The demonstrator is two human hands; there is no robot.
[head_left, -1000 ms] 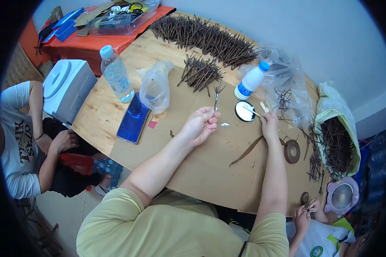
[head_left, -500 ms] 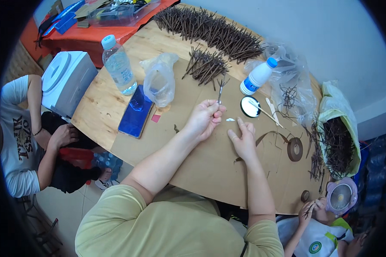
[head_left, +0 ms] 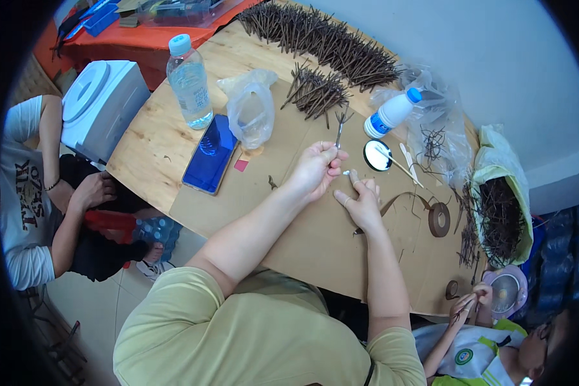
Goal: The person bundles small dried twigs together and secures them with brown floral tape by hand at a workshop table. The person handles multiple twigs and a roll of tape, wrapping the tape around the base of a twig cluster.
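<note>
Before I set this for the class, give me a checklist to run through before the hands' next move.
1. Left hand gripping the forked twig piece: ok.
2. Stick resting in the white-filled dish: ok.
3. Blue cap on the white bottle: ok.
4. Brown strip clear of the right hand: not ok, it runs up to the hand.
5. Right fingertips touching the white dab: cannot tell, too small.

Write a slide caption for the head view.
Left hand holding a forked, twig-like piece above cardboard, right hand close by, a dish of white substance just beyond.
</note>
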